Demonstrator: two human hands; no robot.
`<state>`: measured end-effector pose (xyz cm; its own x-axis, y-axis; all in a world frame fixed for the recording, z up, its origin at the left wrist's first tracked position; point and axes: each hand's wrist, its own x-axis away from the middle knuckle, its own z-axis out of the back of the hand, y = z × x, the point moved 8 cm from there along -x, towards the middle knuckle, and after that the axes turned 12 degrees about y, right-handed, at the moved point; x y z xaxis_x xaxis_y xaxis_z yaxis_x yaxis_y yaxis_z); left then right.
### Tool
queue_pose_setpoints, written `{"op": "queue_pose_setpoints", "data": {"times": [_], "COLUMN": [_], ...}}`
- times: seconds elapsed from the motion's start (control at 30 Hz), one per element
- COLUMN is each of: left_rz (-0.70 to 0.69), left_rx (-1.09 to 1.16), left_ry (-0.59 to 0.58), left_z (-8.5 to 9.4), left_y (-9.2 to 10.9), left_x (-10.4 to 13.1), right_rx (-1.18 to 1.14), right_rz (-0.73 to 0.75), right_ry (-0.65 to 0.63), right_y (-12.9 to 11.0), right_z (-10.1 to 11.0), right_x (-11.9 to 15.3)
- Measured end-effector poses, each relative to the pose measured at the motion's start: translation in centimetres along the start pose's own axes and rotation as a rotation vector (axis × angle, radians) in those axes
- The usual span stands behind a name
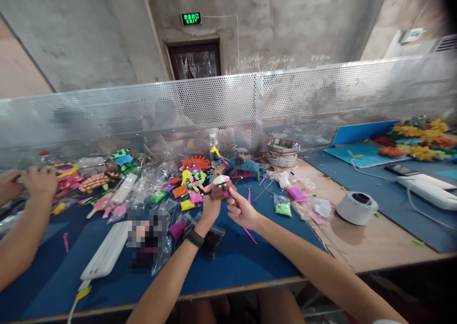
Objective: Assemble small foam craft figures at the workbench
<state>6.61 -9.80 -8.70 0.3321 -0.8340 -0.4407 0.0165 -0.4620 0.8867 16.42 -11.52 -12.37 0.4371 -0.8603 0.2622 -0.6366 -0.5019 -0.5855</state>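
My left hand (pixel 212 210), with a dark band on its wrist, is closed around a brown clay animal figure (pixel 217 190) above the blue table. The figure has white eyes, a pink patch and a pale green-and-pink top. My right hand (pixel 244 210) pinches the figure's right side near the pink patch, its other fingers curled. Whether a small piece sits between those fingertips is hidden. Below my hands lie a bag of black clay (pixel 213 241) and a pink modelling tool (pixel 249 236). Just behind stand a green-and-yellow clay figure (pixel 193 178) and an orange spiky one (pixel 195 163).
At the left, another person's hands (pixel 37 181) reach over clay figures. A white power strip (pixel 107 250) lies front left. Bagged clay (pixel 283 207), a woven basket (pixel 283 153) and a white roll (pixel 357 207) are to the right. A perforated metal divider (pixel 235 105) runs behind.
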Motion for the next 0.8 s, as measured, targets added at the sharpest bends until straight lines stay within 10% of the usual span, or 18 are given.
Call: {"op": "queue_pose_setpoints", "data": {"times": [0.3,0.53,0.8], "left_rz": [0.050,0.102,-0.023], "left_rx": [0.028,0.029,-0.042], "left_ry": [0.082,0.135,0.095], "left_z": [1.0,2.1,2.5], "left_y": [-1.0,-2.3,-2.1], "left_x": [-0.6,-1.9,-2.4], "right_rx": [0.041,0.416,0.253], "right_rz": [-0.001,0.338,0.139], "right_ry": [-0.028,0.118,0.145], "right_y": [-0.3,-2.1,-1.3], "right_z": [-0.1,1.2,1.9], "right_x": [0.1,-1.0,-1.7]}}
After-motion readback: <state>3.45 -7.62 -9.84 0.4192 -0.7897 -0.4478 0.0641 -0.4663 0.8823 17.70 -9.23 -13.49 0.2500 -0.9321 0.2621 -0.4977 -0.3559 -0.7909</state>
